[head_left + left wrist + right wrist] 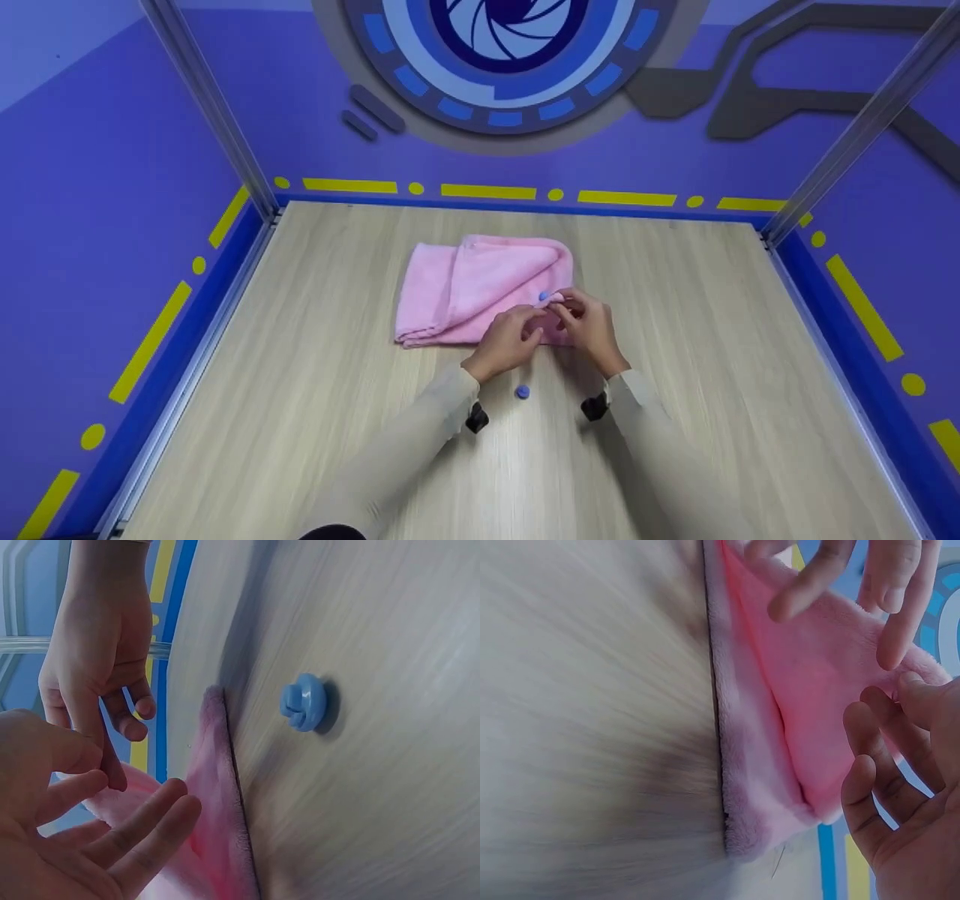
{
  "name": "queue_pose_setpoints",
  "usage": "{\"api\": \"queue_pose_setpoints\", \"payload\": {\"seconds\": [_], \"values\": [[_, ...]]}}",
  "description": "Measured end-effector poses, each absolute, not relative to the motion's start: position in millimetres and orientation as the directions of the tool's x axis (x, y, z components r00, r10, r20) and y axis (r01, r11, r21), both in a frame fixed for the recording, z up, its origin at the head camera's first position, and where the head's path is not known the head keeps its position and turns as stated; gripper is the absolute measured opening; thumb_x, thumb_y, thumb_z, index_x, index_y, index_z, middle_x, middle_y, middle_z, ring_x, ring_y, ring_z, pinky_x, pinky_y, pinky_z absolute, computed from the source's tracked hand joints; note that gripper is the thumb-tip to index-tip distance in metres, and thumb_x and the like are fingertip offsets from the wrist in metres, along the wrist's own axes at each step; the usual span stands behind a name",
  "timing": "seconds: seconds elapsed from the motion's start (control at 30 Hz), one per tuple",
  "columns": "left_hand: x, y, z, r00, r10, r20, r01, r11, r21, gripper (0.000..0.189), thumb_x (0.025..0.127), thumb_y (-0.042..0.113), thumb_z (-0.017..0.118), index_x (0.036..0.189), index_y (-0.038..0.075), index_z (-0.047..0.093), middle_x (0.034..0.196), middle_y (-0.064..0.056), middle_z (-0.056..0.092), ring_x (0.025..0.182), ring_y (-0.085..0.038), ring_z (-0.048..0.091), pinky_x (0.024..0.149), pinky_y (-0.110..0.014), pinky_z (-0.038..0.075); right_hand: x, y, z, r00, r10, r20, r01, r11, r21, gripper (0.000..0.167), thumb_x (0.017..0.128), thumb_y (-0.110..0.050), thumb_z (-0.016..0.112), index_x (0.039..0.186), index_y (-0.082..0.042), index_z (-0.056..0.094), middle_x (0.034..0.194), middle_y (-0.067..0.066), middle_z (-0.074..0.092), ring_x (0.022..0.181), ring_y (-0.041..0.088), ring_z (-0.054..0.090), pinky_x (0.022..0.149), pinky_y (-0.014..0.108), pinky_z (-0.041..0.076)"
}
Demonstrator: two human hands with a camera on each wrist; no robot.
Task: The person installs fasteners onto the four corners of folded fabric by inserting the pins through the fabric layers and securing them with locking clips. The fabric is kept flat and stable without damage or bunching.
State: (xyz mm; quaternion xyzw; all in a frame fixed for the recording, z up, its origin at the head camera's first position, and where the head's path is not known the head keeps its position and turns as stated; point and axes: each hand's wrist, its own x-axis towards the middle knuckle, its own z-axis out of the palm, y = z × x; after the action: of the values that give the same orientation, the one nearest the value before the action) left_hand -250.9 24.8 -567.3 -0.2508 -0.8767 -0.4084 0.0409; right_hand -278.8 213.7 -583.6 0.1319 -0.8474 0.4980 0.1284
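Observation:
A folded pink plush cloth lies on the table, its near right corner raised between both hands. My right hand pinches the lifted edge between thumb and fingertips. Just left of it, my left hand holds the same edge with thumb and index finger, its other fingers spread loose in the left wrist view. A small blue piece sits by the fingertips at the raised edge. Another blue piece, a small round fastener with a notched top, rests on the wood, nearer me than the cloth.
The pale wooden table is bordered by blue-purple panels with yellow marks on the left, back and right. Metal posts stand at the back corners. Dark devices are strapped at both wrists.

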Motion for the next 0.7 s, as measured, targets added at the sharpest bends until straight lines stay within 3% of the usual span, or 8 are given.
{"api": "queue_pose_setpoints", "payload": {"seconds": [0.17,0.3,0.47,0.7], "values": [[-254,25,-565,-0.877,0.375,0.299,0.472,0.559,0.682,0.031,0.097,0.007,0.062,0.127,0.002,0.070,0.126,-0.010,0.071,0.110,-0.022,0.068,0.101,-0.035,0.051,-279,216,-585,-0.932,-0.084,0.352,-0.349,0.467,-0.813,0.010,0.096,-0.010,0.072,0.105,-0.008,0.075,0.089,0.007,0.079,0.062,0.028,0.071,0.051,0.016,0.048],[-261,22,-558,-0.875,0.361,0.322,0.481,0.584,0.654,0.032,0.097,0.008,0.061,0.127,0.006,0.072,0.126,-0.007,0.072,0.121,-0.020,0.065,0.106,-0.033,0.049,-278,218,-586,-0.938,-0.089,0.334,-0.337,0.456,-0.824,0.023,0.098,-0.011,0.069,0.120,-0.007,0.070,0.092,0.013,0.078,0.062,0.030,0.070,0.051,0.018,0.049],[-273,15,-545,-0.856,0.359,0.372,0.517,0.614,0.597,0.030,0.097,0.008,0.062,0.125,0.008,0.073,0.123,-0.005,0.073,0.115,-0.020,0.069,0.098,-0.034,0.054,-275,223,-587,-0.957,-0.087,0.276,-0.284,0.453,-0.845,0.045,0.102,-0.014,0.064,0.146,-0.010,0.053,0.098,0.016,0.078,0.066,0.032,0.070,0.057,0.020,0.053],[-296,1,-531,-0.842,0.324,0.430,0.531,0.636,0.560,0.025,0.098,0.010,0.064,0.121,0.008,0.075,0.118,-0.006,0.075,0.106,-0.021,0.072,0.090,-0.034,0.058,-271,229,-590,-0.980,-0.068,0.187,-0.197,0.475,-0.858,0.042,0.104,-0.015,0.061,0.146,-0.016,0.053,0.100,0.012,0.078,0.075,0.036,0.071,0.061,0.025,0.056]]}}
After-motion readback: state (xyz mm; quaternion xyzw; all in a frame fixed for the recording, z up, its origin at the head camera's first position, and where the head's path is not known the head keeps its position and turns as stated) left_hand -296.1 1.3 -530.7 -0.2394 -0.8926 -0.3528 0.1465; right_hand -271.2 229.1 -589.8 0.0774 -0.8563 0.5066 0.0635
